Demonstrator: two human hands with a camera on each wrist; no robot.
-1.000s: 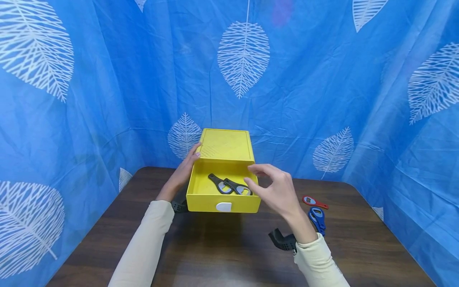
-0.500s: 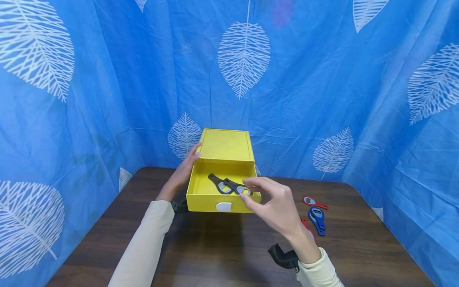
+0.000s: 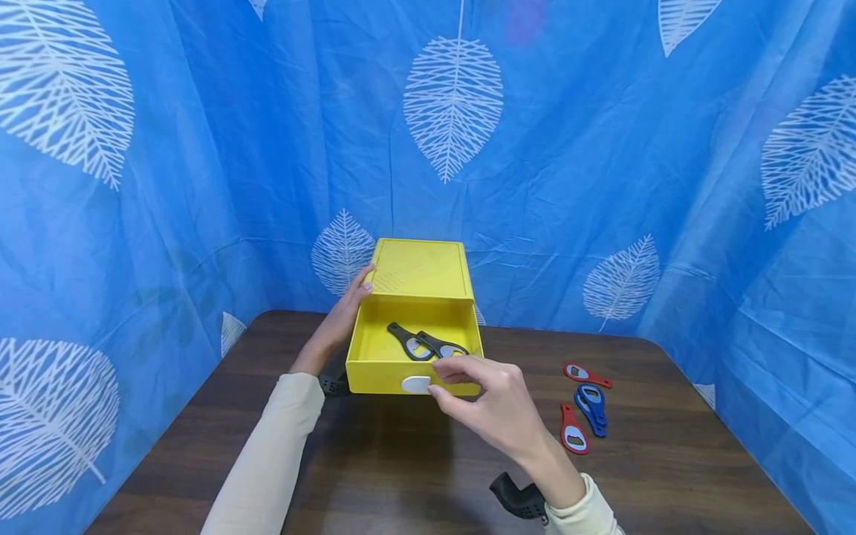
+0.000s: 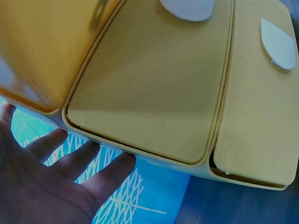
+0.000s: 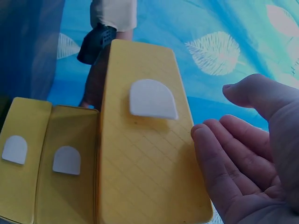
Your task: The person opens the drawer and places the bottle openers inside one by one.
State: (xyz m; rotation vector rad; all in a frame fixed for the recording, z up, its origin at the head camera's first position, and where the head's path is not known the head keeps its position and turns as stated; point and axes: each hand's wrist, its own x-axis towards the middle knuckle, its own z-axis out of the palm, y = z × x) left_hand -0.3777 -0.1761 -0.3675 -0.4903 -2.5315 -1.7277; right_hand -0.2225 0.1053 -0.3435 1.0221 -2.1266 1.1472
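Observation:
A yellow drawer unit (image 3: 421, 269) stands at the middle of the table with its top drawer (image 3: 376, 377) pulled out. Inside that drawer lie two black bottle openers (image 3: 404, 337), partly overlapping. My left hand (image 3: 337, 323) rests against the unit's left side, fingers stretched out along it. At the drawer's front right corner hovers my right hand (image 3: 498, 405), thumb and fingers apart, holding nothing. Its fingertips are close to the white pull tab (image 3: 416, 384). In the right wrist view the fingers lie beside the edge of the drawer front (image 5: 154, 172).
On the dark wooden table (image 3: 669, 461) to the right lie two red bottle openers (image 3: 575, 431) and some stacked blue ones (image 3: 591, 409). Lower drawers (image 4: 154, 84) of the unit are pushed in. A blue leaf-print cloth (image 3: 555, 186) hangs behind and at both sides.
My right hand has moved down and toward me, from over the drawer's right edge to its front near the tab. The drawer, the openers and the left hand have stayed put.

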